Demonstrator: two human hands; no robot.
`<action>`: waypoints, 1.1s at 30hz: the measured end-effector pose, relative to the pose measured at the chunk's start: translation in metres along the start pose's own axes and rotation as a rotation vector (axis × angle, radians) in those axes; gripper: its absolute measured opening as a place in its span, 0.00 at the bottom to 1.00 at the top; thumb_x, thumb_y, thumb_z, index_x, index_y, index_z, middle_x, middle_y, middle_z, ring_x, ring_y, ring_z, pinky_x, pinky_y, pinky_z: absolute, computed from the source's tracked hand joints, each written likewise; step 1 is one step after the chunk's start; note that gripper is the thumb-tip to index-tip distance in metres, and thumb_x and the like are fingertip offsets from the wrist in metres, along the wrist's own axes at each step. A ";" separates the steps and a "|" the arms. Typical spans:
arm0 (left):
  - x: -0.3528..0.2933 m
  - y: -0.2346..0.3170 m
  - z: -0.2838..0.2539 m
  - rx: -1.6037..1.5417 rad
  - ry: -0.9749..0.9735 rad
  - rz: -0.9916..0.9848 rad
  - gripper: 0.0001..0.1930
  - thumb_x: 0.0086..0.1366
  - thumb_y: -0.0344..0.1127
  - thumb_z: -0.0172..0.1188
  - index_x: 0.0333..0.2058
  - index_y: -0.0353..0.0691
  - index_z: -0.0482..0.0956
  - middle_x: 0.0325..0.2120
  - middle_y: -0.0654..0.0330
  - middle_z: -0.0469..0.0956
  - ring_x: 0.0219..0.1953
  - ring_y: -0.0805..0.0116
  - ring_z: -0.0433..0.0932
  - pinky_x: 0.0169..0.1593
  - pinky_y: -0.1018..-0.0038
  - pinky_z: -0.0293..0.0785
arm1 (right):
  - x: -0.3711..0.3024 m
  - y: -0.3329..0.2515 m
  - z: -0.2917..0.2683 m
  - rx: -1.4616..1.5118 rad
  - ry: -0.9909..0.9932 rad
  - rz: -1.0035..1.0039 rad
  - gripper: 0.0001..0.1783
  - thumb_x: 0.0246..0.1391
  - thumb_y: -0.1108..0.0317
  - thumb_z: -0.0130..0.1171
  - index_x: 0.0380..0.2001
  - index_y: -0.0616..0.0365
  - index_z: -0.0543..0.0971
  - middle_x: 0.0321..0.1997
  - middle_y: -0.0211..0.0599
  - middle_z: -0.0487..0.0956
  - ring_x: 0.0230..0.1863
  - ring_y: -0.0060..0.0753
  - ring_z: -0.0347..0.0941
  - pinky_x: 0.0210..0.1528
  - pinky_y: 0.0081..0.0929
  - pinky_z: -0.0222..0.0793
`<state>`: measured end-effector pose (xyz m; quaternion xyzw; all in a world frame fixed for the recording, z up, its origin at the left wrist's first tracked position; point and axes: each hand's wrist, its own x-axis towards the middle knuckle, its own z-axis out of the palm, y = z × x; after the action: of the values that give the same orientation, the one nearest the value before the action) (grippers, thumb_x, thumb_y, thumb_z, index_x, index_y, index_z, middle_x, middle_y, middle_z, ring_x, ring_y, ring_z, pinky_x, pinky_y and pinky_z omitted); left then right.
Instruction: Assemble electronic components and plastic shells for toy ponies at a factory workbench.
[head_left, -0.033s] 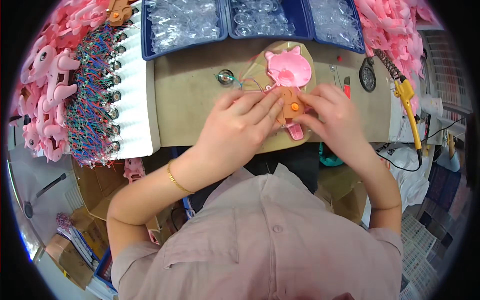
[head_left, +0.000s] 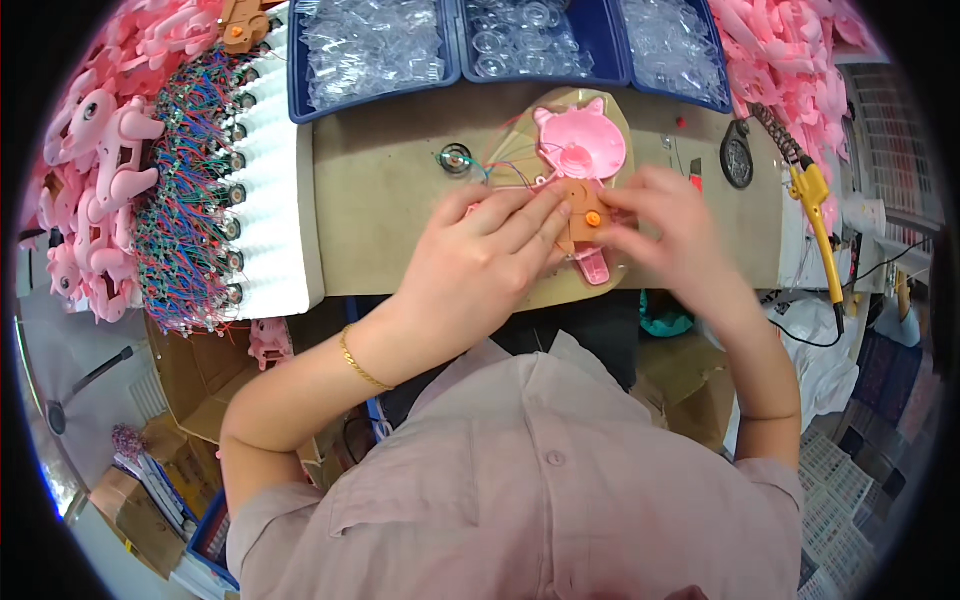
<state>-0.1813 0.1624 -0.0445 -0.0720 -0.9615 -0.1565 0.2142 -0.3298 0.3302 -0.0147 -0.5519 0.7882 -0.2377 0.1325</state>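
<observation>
A pink toy animal shell half (head_left: 585,140), with a round hollow head, lies hollow side up on a tan pad (head_left: 560,290) on the bench. On its body sits a brown plastic gearbox (head_left: 580,195) with an orange knob. My left hand (head_left: 480,255) holds the gearbox from the left, fingers stretched close together across it. At the gearbox's right edge is my right hand (head_left: 680,235), slightly blurred, thumb and forefinger apart; whether they touch it I cannot tell. Thin wires run from a small round speaker (head_left: 455,158) toward my left fingers, which hide their ends.
Blue bins (head_left: 375,105) of clear plastic parts line the back. On the left, wired speakers (head_left: 190,200) rest along a white ribbed tray (head_left: 280,250) beside piled pink shells (head_left: 95,130). A yellow-handled tool (head_left: 822,215) on a coiled cord and a black oval object (head_left: 737,155) are right.
My right thumb and forefinger have shifted slightly right relative to the gearbox. The left hand keeps its place on it. The whole view has moved slightly.
</observation>
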 end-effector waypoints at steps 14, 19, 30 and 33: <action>0.010 -0.011 -0.026 0.032 0.037 -0.449 0.08 0.52 0.36 0.64 0.29 0.41 0.78 0.25 0.63 0.76 0.27 0.63 0.75 0.32 0.70 0.69 | 0.077 -0.006 -0.011 -0.254 -0.196 -0.227 0.07 0.47 0.69 0.60 0.29 0.59 0.76 0.36 0.39 0.77 0.37 0.40 0.73 0.39 0.32 0.67; 0.023 -0.016 -0.015 0.004 0.004 -0.348 0.07 0.49 0.34 0.62 0.28 0.42 0.76 0.23 0.63 0.72 0.29 0.63 0.73 0.32 0.69 0.67 | 0.045 -0.037 -0.014 0.135 -0.227 0.093 0.07 0.48 0.70 0.60 0.29 0.63 0.76 0.28 0.41 0.77 0.30 0.40 0.74 0.32 0.30 0.68; 0.019 -0.008 -0.013 -0.047 -0.092 -0.087 0.14 0.48 0.29 0.61 0.37 0.41 0.79 0.33 0.62 0.77 0.35 0.62 0.75 0.39 0.69 0.71 | 0.114 -0.007 0.014 -0.137 -0.165 -0.108 0.13 0.50 0.64 0.57 0.36 0.61 0.79 0.33 0.42 0.80 0.36 0.44 0.76 0.38 0.33 0.71; 0.019 -0.021 -0.007 -0.270 -0.048 -0.189 0.10 0.51 0.29 0.60 0.34 0.40 0.79 0.30 0.60 0.74 0.34 0.61 0.74 0.38 0.70 0.70 | 0.108 0.002 0.018 -0.044 -0.140 -0.092 0.13 0.50 0.63 0.57 0.35 0.61 0.79 0.30 0.43 0.79 0.34 0.46 0.76 0.38 0.35 0.71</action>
<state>-0.2000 0.1420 -0.0358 -0.0133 -0.9391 -0.3017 0.1637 -0.3616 0.2263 -0.0252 -0.6057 0.7558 -0.1868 0.1641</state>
